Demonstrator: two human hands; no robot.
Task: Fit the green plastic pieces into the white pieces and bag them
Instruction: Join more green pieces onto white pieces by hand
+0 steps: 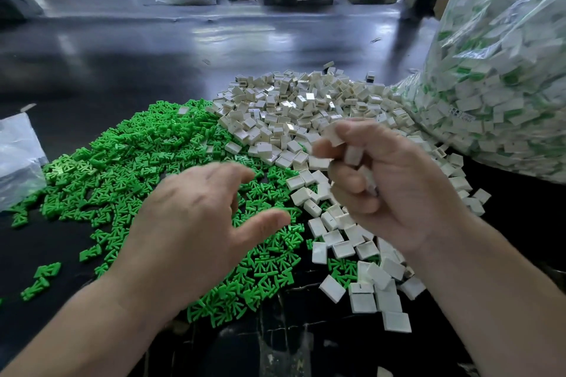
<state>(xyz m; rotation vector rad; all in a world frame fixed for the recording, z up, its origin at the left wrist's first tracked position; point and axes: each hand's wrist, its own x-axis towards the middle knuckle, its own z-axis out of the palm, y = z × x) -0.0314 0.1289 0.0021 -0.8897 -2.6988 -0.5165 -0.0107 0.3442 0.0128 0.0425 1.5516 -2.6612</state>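
right hand [389,180] grip curled round several white pieces [352,154]; left hand [196,223] grip spread, seemingly empty, over green pieces [122,162]. parts likely light, stiff, slick: pinch by edges.

Left hand [196,223] spread flat; right hand [395,190] grips white pieces [352,155].

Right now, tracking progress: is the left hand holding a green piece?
No, the left hand is spread open above the green pieces, gripping nothing.

Green pieces [147,168]: white pieces [306,119] are crowding their right edge; stuffed bag [505,86] is walling off farther right; bare table [153,64] is lying open behind; clear bag [18,156], perhaps empty, is bordering their left.
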